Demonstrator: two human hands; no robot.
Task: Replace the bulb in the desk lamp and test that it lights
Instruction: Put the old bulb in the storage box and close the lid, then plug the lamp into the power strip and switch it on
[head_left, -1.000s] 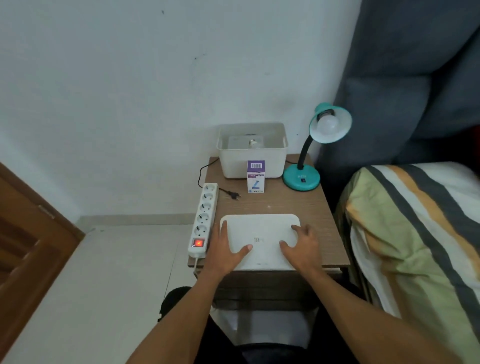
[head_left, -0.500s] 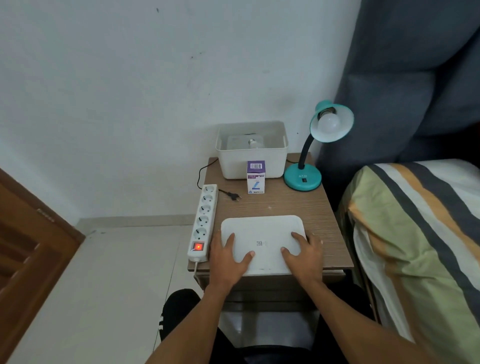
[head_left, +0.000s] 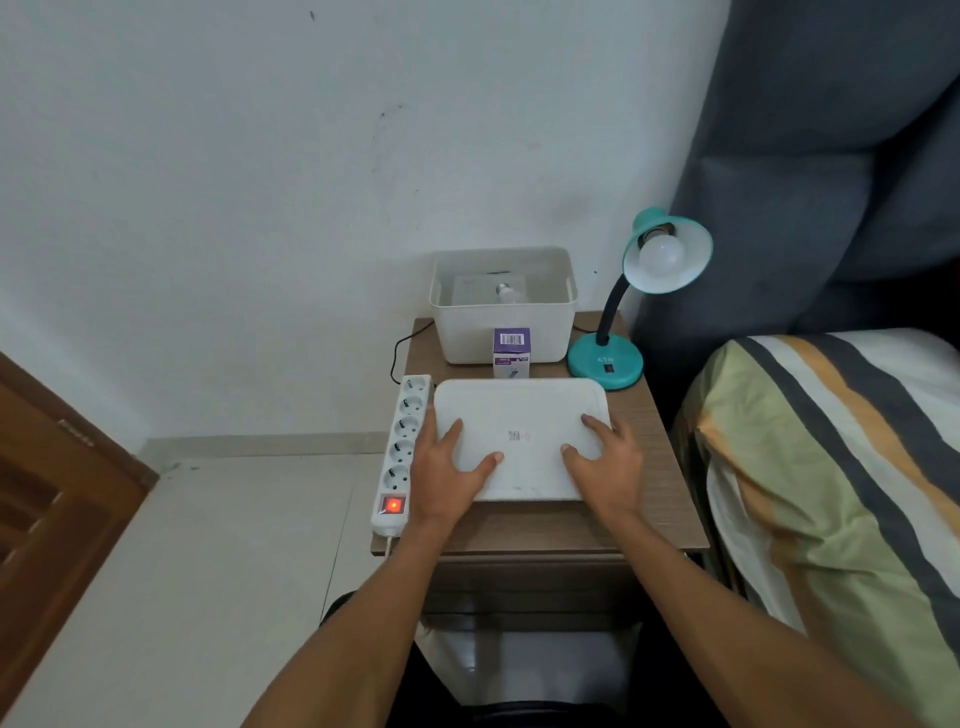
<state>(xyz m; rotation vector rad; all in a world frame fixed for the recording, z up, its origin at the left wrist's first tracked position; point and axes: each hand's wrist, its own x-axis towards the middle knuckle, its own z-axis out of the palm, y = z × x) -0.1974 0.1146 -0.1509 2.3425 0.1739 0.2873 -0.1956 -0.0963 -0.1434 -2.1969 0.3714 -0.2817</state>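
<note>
A teal desk lamp (head_left: 605, 361) stands at the back right of the bedside table (head_left: 644, 499), with a white bulb (head_left: 662, 254) in its shade. A second bulb (head_left: 506, 293) lies inside the open white bin (head_left: 504, 332) at the back. A small purple and white bulb box (head_left: 511, 351) stands in front of the bin. My left hand (head_left: 449, 475) and my right hand (head_left: 605, 465) hold a white lid (head_left: 519, 415) by its two near corners, thumbs on top. The lid's far edge reaches the bulb box.
A white power strip (head_left: 402, 441) with its red switch lit lies along the table's left edge. A black cord (head_left: 395, 353) runs behind it. A bed with a striped cover (head_left: 831, 467) is close on the right, and a wooden door (head_left: 47, 493) on the left.
The lid and both hands have moved away from me toward the bin. The lid now hides the black plug that lay on the table.
</note>
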